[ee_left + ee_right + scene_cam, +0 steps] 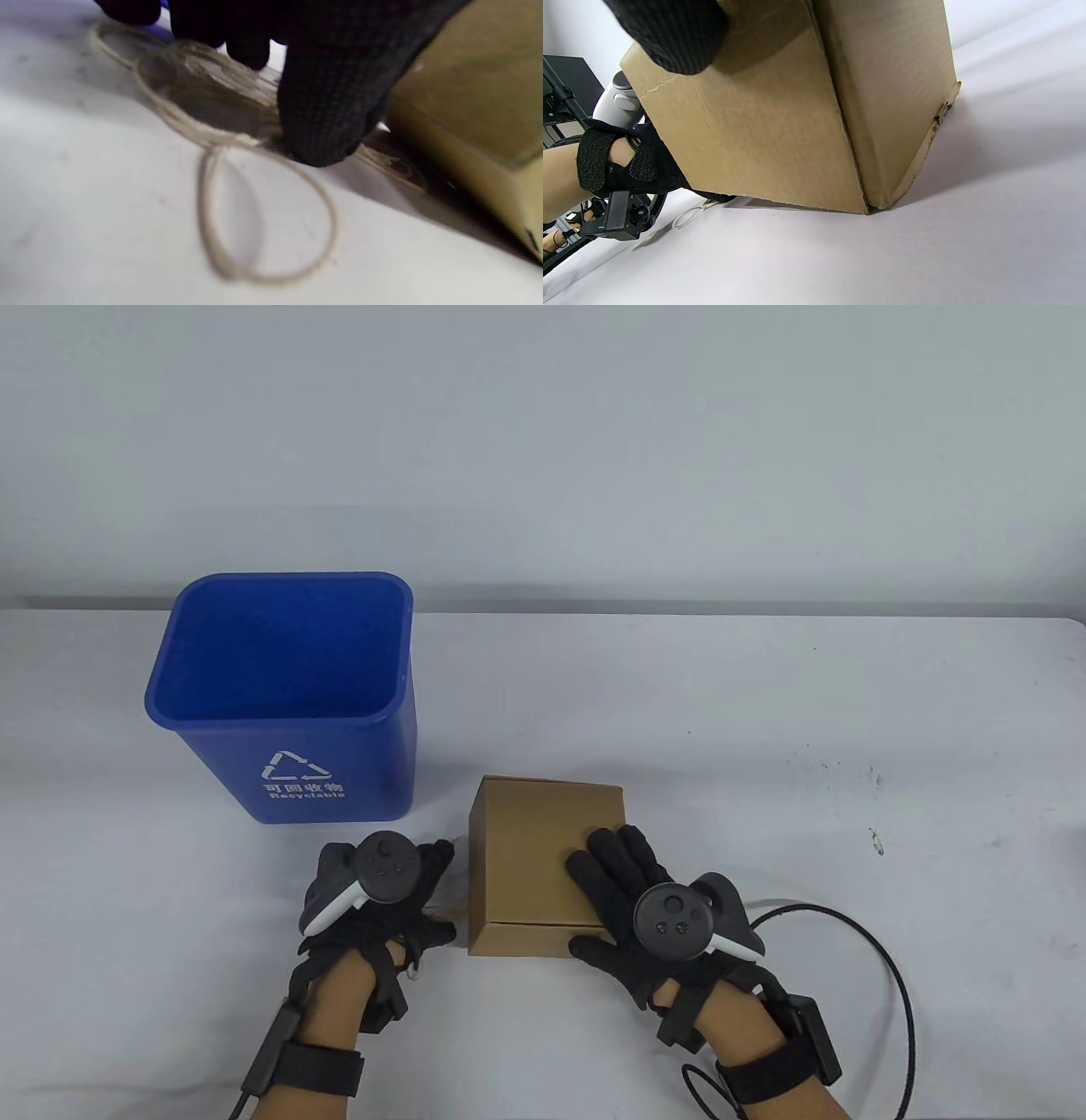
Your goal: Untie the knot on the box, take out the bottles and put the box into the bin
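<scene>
My right hand (645, 899) lies flat with straight fingers on the lid of the closed cardboard box (534, 857), which sits on the white table (764, 729) near its front edge, just right of the blue recycling bin (288, 695). My left hand (373, 899) is down at the box's left side, fingertips (322, 127) pressing loops of pale twine (237, 203) onto the tabletop; whether they pinch the twine, I cannot tell. A black cable (882, 967) curves beside my right wrist.
</scene>
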{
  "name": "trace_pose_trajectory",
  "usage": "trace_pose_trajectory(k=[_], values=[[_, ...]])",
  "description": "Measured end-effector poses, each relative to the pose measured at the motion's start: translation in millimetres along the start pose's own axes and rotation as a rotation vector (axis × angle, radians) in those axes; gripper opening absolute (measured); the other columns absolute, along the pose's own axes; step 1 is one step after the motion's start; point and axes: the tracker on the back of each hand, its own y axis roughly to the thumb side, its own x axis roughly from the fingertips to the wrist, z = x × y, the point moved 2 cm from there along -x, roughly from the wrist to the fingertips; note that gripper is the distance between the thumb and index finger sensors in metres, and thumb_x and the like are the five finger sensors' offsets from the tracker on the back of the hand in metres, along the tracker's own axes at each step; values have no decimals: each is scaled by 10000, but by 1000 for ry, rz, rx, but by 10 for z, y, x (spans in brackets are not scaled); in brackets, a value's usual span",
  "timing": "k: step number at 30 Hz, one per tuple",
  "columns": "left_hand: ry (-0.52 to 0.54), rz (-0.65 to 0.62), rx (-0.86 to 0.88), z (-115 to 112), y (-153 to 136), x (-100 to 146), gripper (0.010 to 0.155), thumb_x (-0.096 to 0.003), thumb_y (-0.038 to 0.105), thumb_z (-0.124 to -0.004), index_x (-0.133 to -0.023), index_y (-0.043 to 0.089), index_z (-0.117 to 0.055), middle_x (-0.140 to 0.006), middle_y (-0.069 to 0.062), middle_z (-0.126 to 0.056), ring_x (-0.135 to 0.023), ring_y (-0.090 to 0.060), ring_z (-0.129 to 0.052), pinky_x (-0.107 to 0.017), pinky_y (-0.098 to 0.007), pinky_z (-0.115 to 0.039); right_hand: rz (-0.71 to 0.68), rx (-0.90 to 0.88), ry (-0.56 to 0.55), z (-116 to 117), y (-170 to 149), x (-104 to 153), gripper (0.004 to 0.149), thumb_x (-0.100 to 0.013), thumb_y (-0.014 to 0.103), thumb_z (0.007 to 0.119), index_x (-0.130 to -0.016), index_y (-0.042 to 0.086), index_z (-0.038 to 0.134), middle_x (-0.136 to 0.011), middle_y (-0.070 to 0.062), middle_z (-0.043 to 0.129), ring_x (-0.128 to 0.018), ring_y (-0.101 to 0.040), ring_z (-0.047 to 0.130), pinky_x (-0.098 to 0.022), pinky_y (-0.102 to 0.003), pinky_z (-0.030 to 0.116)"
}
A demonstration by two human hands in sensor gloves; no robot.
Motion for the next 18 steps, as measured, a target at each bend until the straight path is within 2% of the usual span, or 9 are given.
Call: trace_pose_trajectory(k=[4, 6, 8, 10, 11, 12, 15, 18], values=[[49, -16, -30, 10, 29, 13, 895, -421, 307, -1001, -1114, 257, -435, -1048, -29, -715, -970, -352, -655, -716, -620, -552, 0, -3, 0, 1, 0, -3, 831, -508, 513, 666, -1068, 241, 117, -1083, -94, -67, -958, -494, -60, -645, -741, 274], [46, 7, -50, -5, 31, 11, 975, -413, 354, -998, -1127, 229, -346, -1098, -89, -584, -967, -423, -599, -710, -620, -536, 0, -3, 0, 2, 0, -5, 831, -508, 514, 665, -1069, 240, 117, -1083, -93, -66, -958, -494, -60, -645, -741, 274], [-6, 118, -111, -27, -29, 0, 1021, -411, 476, -953, -1137, 191, -293, -1141, -169, -400, -983, -470, -491, -709, -617, -501, -2, -3, 0, 4, 4, -9, 830, -508, 513, 666, -1070, 239, 120, -1083, -96, -65, -957, -495, -60, -645, -741, 275], [-74, 160, -98, -35, -64, -7, 891, -435, 519, -905, -1130, 170, -471, -1151, -161, -318, -999, -461, -400, -724, -597, -455, -2, -3, 0, 7, 6, -14, 828, -508, 513, 666, -1071, 238, 124, -1084, -96, -62, -956, -498, -60, -646, -740, 275], [-54, 157, -93, -20, -58, -5, 879, -432, 501, -919, -1124, 164, -494, -1146, -163, -345, -991, -462, -423, -714, -591, -479, -3, -3, 0, 8, 8, -16, 828, -507, 513, 666, -1072, 238, 126, -1085, -95, -61, -957, -496, -60, -645, -740, 275], [-5, 156, -102, 16, -42, -1, 835, -425, 473, -939, -1103, 162, -564, -1135, -157, -427, -974, -458, -494, -698, -585, -529, -4, -3, -1, 10, 11, -18, 829, -507, 513, 667, -1073, 235, 128, -1085, -96, -61, -956, -498, -62, -645, -740, 275], [48, 150, -152, 70, -8, 9, 676, -423, 424, -961, -1021, 212, -726, -1075, -115, -631, -912, -414, -673, -666, -569, -628, -5, -4, -2, 12, 15, -22, 827, -507, 513, 666, -1073, 235, 132, -1086, -96, -58, -956, -495, -59, -646, -739, 277], [87, 156, -162, 93, 47, 15, 514, -417, 372, -989, -895, 233, -860, -975, -60, -790, -833, -379, -790, -620, -556, -700, -5, -4, -3, 12, 18, -24, 826, -508, 513, 667, -1073, 235, 132, -1086, -96, -59, -957, -494, -60, -646, -739, 277]])
